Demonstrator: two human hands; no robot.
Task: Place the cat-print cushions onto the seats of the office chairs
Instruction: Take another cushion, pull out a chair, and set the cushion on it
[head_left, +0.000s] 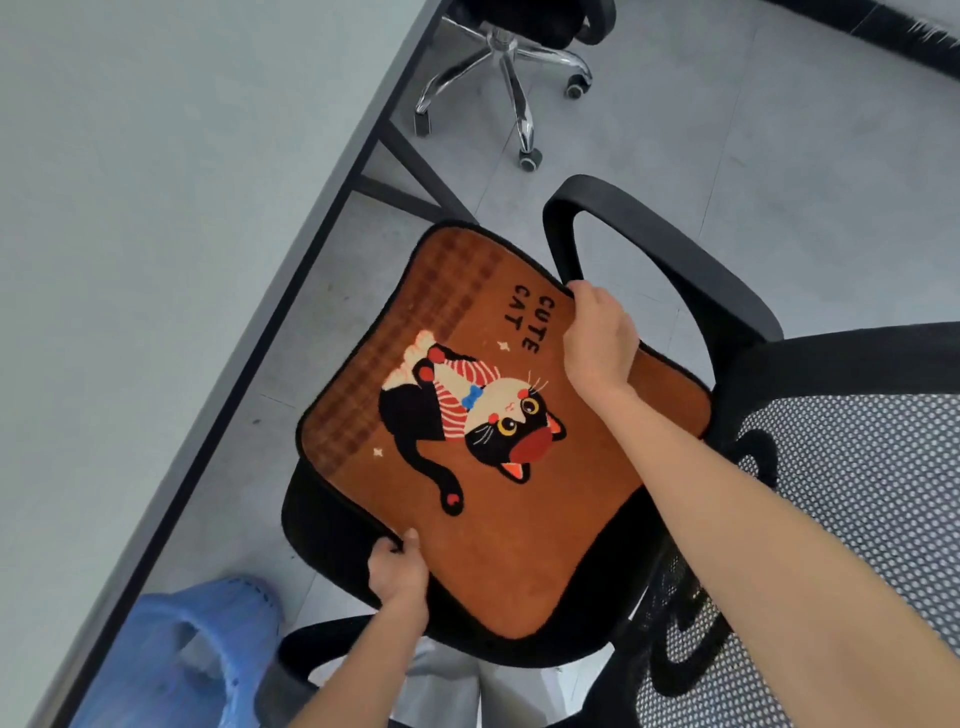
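Counting first: one cat-print cushion (498, 441), two office chairs, two hands, one desk, one blue bag.

Cushion is brown with black piping, a black cat in a striped shirt and the words "CUTE CAT". It lies on the seat (332, 535) of the near office chair (691, 519), slightly skewed, so the black seat edge shows along the cushion's left and lower sides. Cannot tell whether it is fully flat on the seat or partly lifted.

Left hand (397, 569) grips the cushion's near-left edge: thumb on top, fingers curled under and out of sight. Right hand (597, 338) grips the far-right edge, next to the armrest (670, 260); its fingers wrap over the piping, tips hidden.

Near chair: mesh backrest (831, 519) lower right, cut off by the frame. Second armrest only partly visible at the bottom, behind the left forearm. Its base is not visible.

Far office chair (519, 67): only the chrome star base, some casters and a sliver of black seat show; the rest is cut off at the top edge.

Desk (156, 260) fills the left side, grey top with a dark frame underneath, cropped left and top.

Blue bag (197, 654) at bottom left, translucent, blurred, contents unreadable.
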